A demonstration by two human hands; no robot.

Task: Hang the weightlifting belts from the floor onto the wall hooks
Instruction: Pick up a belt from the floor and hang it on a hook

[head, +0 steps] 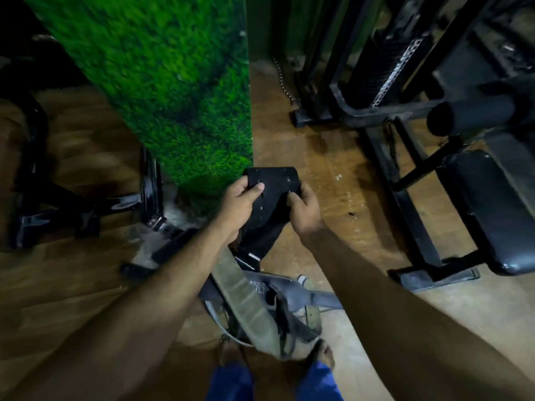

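A black belt was held up off the floor, its broad, holed end uppermost and its narrower length hanging down toward the pile. Below it, a heap of belts lay tangled on the wooden floor. A wide olive belt ran diagonally across the heap, over a grey belt and darker straps beneath.

both bare arms reach out and down, close together in front. the left hand is closed with its thumb on top. the right hand is closed too, fingers curled in. both hands are holding the same thing.
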